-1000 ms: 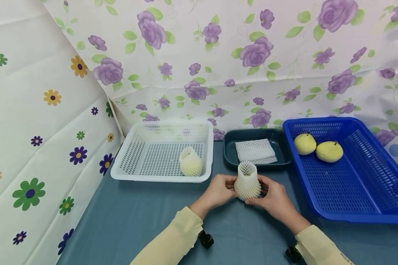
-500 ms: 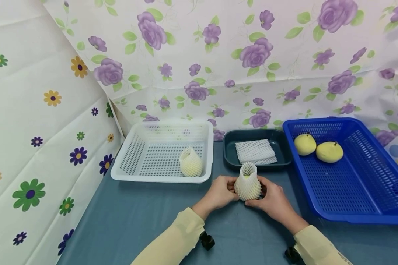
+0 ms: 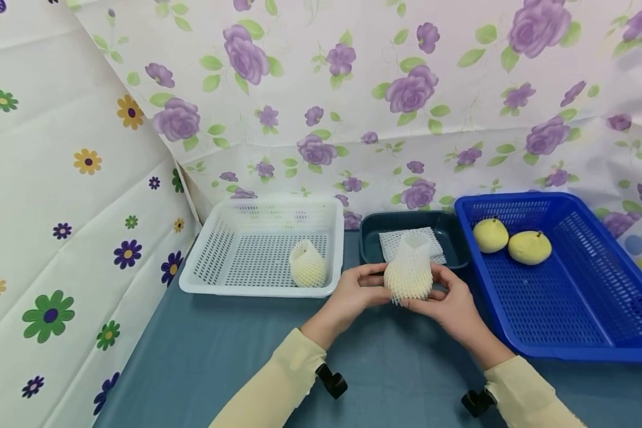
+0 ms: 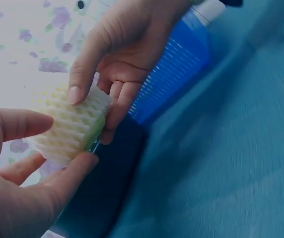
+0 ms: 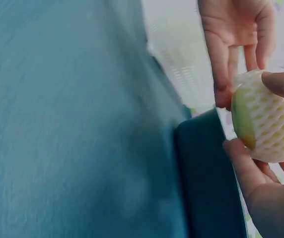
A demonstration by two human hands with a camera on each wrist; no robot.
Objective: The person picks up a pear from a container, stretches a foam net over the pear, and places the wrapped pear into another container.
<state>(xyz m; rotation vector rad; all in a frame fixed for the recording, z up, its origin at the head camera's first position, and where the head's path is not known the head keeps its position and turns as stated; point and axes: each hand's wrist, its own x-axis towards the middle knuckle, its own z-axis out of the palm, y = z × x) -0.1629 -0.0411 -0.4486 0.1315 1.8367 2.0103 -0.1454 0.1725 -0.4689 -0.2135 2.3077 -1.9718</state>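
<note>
A yellow-green pear in a white foam net sleeve (image 3: pixel 408 276) is held up off the table between both hands. My left hand (image 3: pixel 353 294) grips it from the left with thumb and fingers, while my right hand (image 3: pixel 455 303) grips it from the right. The sleeve's narrow end points up and away. In the left wrist view, the bare green base of the pear (image 4: pixel 96 133) shows below the net's edge. The right wrist view gives the same sleeved pear (image 5: pixel 268 121) from the other side, with fingers of both hands touching it.
At left, a white basket (image 3: pixel 192 270) contains another netted fruit (image 3: pixel 307 264). Behind the hands, a dark green tray (image 3: pixel 371 241) holds flat foam nets (image 3: pixel 390 241). A blue basket (image 3: pixel 562 309) at right contains two yellow pears (image 3: pixel 490 235). Floral sheets hang behind and left.
Both hands have lifted the sleeved pear off the table and tilted it, so its top leans away and its underside faces me. It now overlaps the tray in view.
</note>
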